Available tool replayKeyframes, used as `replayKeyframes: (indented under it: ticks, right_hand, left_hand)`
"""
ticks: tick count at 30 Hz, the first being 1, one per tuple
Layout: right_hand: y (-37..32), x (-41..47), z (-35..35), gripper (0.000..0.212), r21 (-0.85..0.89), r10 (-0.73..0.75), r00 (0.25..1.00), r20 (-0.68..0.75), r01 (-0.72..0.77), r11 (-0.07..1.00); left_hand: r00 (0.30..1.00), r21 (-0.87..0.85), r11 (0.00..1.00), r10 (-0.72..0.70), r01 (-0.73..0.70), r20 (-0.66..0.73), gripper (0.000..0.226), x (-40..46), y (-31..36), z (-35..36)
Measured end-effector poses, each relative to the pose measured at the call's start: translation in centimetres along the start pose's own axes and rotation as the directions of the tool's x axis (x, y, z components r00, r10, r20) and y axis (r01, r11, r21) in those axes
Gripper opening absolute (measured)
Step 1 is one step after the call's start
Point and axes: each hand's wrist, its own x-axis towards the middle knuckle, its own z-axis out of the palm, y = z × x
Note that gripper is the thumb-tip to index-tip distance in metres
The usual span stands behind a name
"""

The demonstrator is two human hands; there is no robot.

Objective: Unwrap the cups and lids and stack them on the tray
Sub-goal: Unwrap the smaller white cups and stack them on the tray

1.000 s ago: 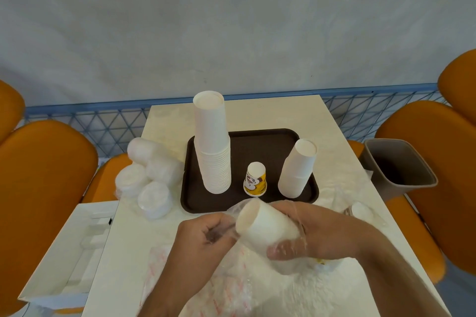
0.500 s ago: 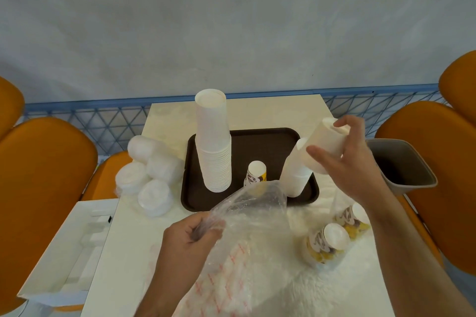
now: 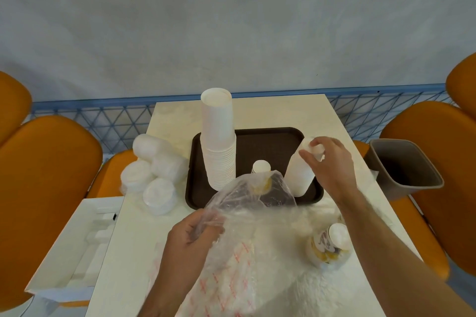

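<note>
One printed cup (image 3: pixel 260 170) half hidden behind clear plastic bag (image 3: pixel 247 203).

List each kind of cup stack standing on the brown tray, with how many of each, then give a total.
Plain white cup stacks: 2, the tall stack and the short stack
Yellow printed cup stacks: 1, the small one
Total: 3

A tray (image 3: pixel 270 136) sits mid-table with a tall cup stack (image 3: pixel 219 141) on its left and a shorter stack (image 3: pixel 300 175) on its right. Wrapped lids (image 3: pixel 154 175) lie left of the tray, a bin (image 3: pixel 401 170) to its right.
</note>
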Motion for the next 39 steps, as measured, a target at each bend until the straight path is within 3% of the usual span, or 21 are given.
replayKeyframes:
  ticks: [4, 7, 8, 11, 13, 15, 17, 21, 23, 27, 29, 31, 34, 37, 39]
  right_hand:
    - [0.5, -0.5, -0.1, 0.037, -0.009, -0.006, 1.000, 0.022, 0.006, 1.000]
    - [-0.3, -1.1, -0.9, 0.038, -0.065, -0.004, 1.000, 0.017, 0.005, 0.998]
    - [-0.9, -1.6, -1.4, 0.037, -0.052, -0.006, 1.000, -0.011, 0.005, 0.999]
    - [-3.1, -4.7, -2.3, 0.025, 0.147, -0.019, 1.000, -0.024, 0.022, 0.989]
    - [-5.0, -7.5, -2.5, 0.010, 0.358, 0.041, 0.981, 0.192, -0.108, 0.928]
    - [-6.6, -10.2, -2.1, 0.005, 0.489, 0.034, 0.865, 0.501, -0.315, 0.813]
    - [-7.7, -12.3, -1.8, 0.019, 0.491, -0.019, 0.684, 0.729, -0.505, 0.710]
    - [-9.2, -14.7, -0.9, 0.064, 0.383, -0.052, 0.401, 0.914, -0.817, 0.432]
    - [-10.2, -15.4, -0.5, 0.065, 0.335, -0.087, 0.324, 0.942, -0.888, 0.316]
    - [-11.6, -15.7, 0.4, 0.030, 0.428, -0.056, 0.431, 0.901, -0.902, -0.056]
    - [-11.5, -15.7, 0.9, 0.029, 0.499, -0.060, 0.507, 0.860, -0.860, -0.103]
    - [-10.9, -15.3, 1.1, 0.034, 0.572, -0.041, 0.575, 0.817, -0.818, -0.061]
    - [-9.9, -14.5, 0.6, 0.052, 0.676, -0.014, 0.678, 0.735, -0.731, 0.093]
    - [-9.1, -13.6, -0.6, 0.070, 0.733, -0.037, 0.761, 0.647, -0.608, 0.306]
    - [-8.6, -13.1, -1.2, 0.085, 0.732, -0.086, 0.779, 0.622, -0.538, 0.417]
  left_hand:
    - [0.999, -0.059, 0.998, -0.023, 0.021, -0.026, 0.030, 0.1, 0.3, 0.2]
    - [0.998, -0.148, 0.988, -0.049, 0.042, -0.046, 0.011, 0.4, 0.1, 0.3]
    - [0.996, -0.171, 0.984, -0.066, 0.056, -0.057, 0.016, 0.6, 0.0, 0.3]
    - [0.985, -0.244, 0.963, -0.144, 0.117, -0.096, 0.030, 1.2, -0.2, 0.4]
    - [0.983, -0.281, 0.951, -0.161, 0.129, -0.093, 0.040, 1.5, -0.2, 0.6]
    - [0.987, -0.322, 0.939, -0.149, 0.119, -0.069, 0.044, 1.6, 0.1, 0.9]
    - [0.989, -0.366, 0.923, -0.142, 0.116, -0.044, 0.046, 1.5, 0.5, 1.4]
    - [0.997, -0.375, 0.925, -0.075, 0.057, -0.033, 0.038, 1.5, 0.7, 1.9]
    - [0.998, -0.361, 0.932, -0.053, 0.038, -0.030, 0.039, 1.4, 0.6, 2.0]
    - [0.999, -0.397, 0.917, -0.034, 0.032, 0.002, 0.062, 1.4, 0.1, 1.8]
    - [1.000, -0.399, 0.917, -0.022, 0.013, -0.020, 0.055, 1.3, 0.5, 1.6]
    - [0.998, -0.424, 0.905, -0.004, -0.022, -0.061, 0.048, 1.4, 0.7, 1.3]
    - [0.989, -0.515, 0.855, -0.010, -0.069, -0.148, 0.030, 1.9, 0.8, 0.3]
    - [0.973, -0.608, 0.782, -0.007, -0.138, -0.230, 0.044, 2.0, 1.6, -1.0]
    - [0.960, -0.616, 0.764, 0.012, -0.190, -0.281, 0.046, 2.4, 1.7, -2.1]
